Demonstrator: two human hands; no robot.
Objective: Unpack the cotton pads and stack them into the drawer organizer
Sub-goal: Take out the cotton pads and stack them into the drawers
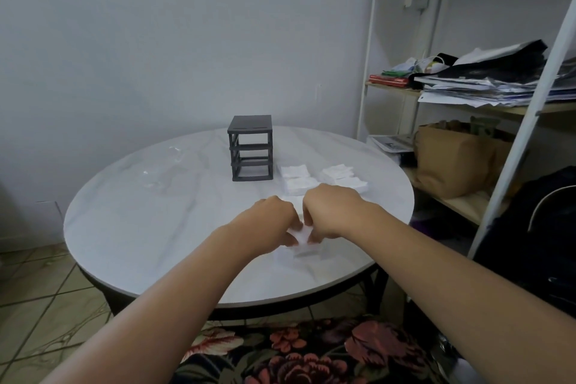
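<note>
A dark grey drawer organizer (251,148) stands upright near the far middle of the round white table (131,227); its slots look empty of drawers. To its right lie loose piles of white cotton pads (324,179). Closer to me, my left hand (272,221) and my right hand (332,210) meet over a small stack of cotton pads (304,251). Both hands pinch pads from that stack between curled fingers. The fingertips are partly hidden by the hands themselves.
Crumpled clear plastic wrapping (162,171) lies on the table's left part. A white-framed shelf unit (467,103) with papers and a brown paper bag (452,159) stands to the right. A dark bag (545,227) sits by the shelf.
</note>
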